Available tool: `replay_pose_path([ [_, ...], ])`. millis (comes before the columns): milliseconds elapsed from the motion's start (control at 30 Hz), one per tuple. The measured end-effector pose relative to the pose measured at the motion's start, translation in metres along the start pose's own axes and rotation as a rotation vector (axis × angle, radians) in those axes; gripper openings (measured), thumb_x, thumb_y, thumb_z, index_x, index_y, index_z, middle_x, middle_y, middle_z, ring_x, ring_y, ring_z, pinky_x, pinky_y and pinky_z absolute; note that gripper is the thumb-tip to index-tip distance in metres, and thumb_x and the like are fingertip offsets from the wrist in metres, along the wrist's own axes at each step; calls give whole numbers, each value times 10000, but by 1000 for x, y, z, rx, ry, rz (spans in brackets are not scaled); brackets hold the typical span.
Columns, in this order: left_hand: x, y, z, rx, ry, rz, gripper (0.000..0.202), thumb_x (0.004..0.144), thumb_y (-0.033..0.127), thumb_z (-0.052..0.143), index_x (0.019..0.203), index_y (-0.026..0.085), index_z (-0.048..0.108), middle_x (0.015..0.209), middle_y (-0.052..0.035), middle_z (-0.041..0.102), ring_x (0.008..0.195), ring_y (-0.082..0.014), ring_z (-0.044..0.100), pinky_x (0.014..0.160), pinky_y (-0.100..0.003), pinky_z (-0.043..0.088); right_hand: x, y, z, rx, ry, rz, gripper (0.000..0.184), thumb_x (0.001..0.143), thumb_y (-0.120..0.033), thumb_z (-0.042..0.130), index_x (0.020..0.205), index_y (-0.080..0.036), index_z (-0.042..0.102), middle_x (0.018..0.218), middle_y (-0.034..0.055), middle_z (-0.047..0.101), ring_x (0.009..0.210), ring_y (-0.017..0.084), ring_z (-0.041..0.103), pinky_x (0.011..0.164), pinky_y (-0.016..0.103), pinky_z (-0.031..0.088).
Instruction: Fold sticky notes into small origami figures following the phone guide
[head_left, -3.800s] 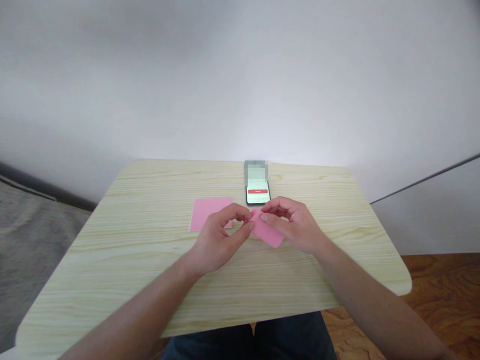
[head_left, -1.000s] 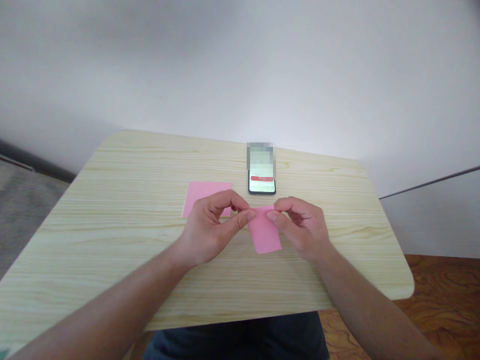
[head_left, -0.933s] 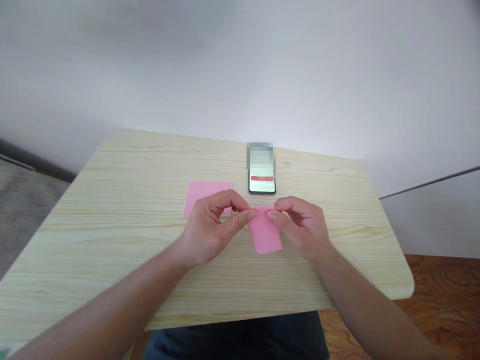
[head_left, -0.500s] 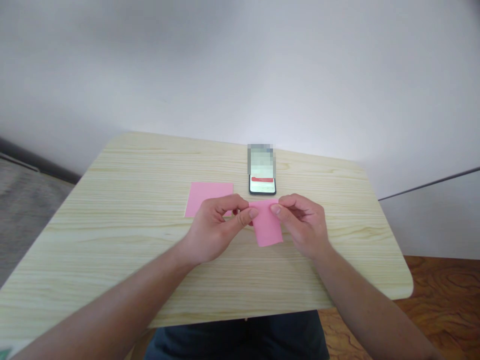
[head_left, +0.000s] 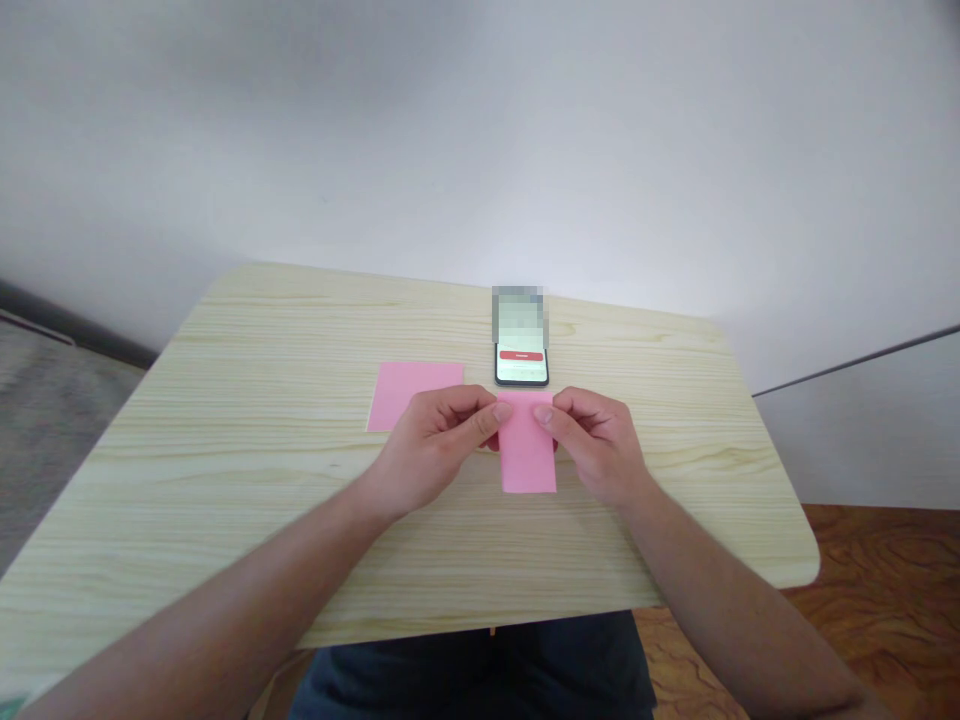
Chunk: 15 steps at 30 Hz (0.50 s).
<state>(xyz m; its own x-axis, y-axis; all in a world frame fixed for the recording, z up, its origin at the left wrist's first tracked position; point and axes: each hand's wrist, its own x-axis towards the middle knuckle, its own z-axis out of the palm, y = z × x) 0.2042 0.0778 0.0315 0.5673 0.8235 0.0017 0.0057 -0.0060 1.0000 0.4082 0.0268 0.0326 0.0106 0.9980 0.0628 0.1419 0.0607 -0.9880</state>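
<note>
Paper strip point(head_left: 528, 460), pink and fairly flat, sits between the two hands in the head view, in front of the smartphone point(head_left: 521, 370). The left hand point(head_left: 431, 450) holds its upper left edge in a pinch, thumb pad on the near face and the other fingers behind; the right hand point(head_left: 600, 435) grips the upper right edge the same way. Whether the lower edge rests on the counter point(head_left: 262, 400) or hangs just above it, I cannot tell; nor can I make out whether the strip is one layer or folded double.

To handle it well, I would set both pinches level, so that the top edge runs straight, and pull only lightly outward, since thin paper probably buckles or creases under uneven force. Pressing with the thumb pads rather than the nails should leave fewer marks, and lining up the side edges by eye before pressing any crease should give a cleaner line.

Left of the strip, partly behind the left hand, lies a wider pink sheet point(head_left: 405, 395) with a pale rim; it could be a pad. The smartphone lies face up, its upper screen blurred.
</note>
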Motion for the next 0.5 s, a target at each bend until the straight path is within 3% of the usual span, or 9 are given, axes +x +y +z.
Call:
replay_pose_path([
  [133, 0, 2, 0, 13, -50, -23, 365, 960, 415, 644, 705, 155, 659, 656, 3, 580, 619, -110, 522, 595, -238, 442, 1, 1, 2, -7, 66, 8, 371, 916, -476, 700, 682, -197, 627, 621, -12, 610, 583, 118, 546, 540, 240, 470],
  [500, 4, -9, -4, -13, -96, -97, 398, 989, 457, 591, 715, 168, 599, 651, 3, 535, 591, -115, 497, 549, -263, 395, 3, 1, 0, 97, 12, 48, 369, 911, -468, 708, 675, -190, 653, 624, -3, 650, 585, 120, 595, 557, 248, 499],
])
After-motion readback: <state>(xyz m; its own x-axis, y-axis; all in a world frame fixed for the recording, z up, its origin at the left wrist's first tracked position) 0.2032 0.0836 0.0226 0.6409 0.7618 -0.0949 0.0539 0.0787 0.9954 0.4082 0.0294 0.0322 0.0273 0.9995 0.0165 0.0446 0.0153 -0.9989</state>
